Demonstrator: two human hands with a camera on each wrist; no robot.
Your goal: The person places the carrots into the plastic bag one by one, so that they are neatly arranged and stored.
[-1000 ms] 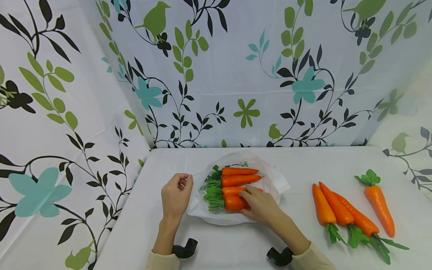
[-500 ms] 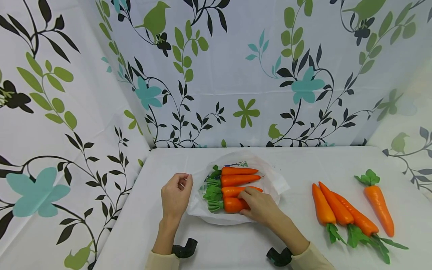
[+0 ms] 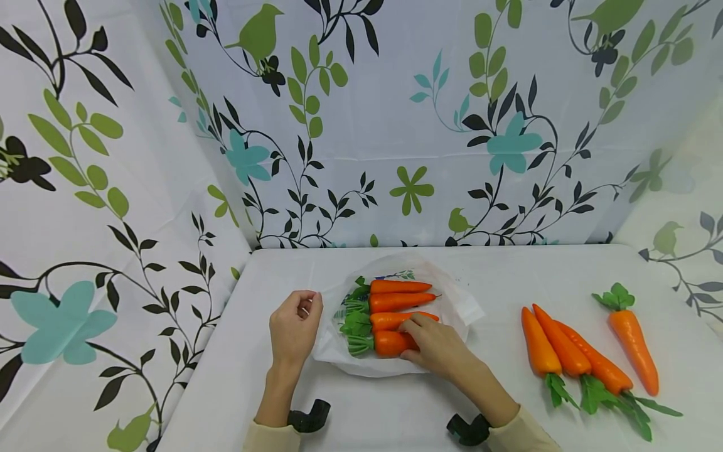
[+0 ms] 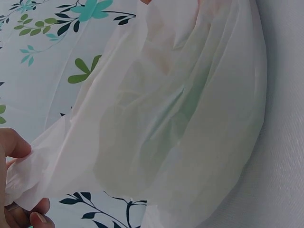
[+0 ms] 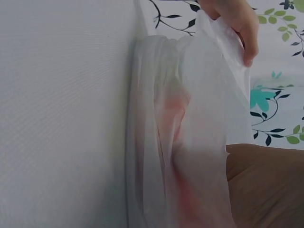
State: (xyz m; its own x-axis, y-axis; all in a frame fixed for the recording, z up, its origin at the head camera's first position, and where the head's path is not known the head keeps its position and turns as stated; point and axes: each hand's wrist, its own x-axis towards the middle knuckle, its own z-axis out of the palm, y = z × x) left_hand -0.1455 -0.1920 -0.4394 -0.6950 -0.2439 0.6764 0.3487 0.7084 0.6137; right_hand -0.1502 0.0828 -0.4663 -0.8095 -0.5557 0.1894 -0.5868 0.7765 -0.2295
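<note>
My left hand (image 3: 295, 325) pinches the left edge of a thin white plastic bag (image 3: 361, 368) and lifts it a little off the table. In the left wrist view, thumb and fingers grip the crumpled bag edge (image 4: 28, 178). Several orange carrots with green tops lie side by side in the bag's mouth, tops to the left. Over the nearest carrot (image 3: 390, 344) my right hand (image 3: 437, 342) curls its fingers, hiding its tip. The carrot just behind it (image 3: 390, 321) is partly covered by those fingers. In the right wrist view, bag film hides most of the right hand.
To the right, several more carrots lie on the white table (image 3: 497, 282): a group with tops toward me (image 3: 573, 351) and a single one (image 3: 635, 348) with its top away. A leaf-patterned curtain (image 3: 361, 125) stands behind and at the left.
The nearest carrot has shifted slightly toward me and lies straighter beside the others under my right hand. Left hand and bag have stayed put.
</note>
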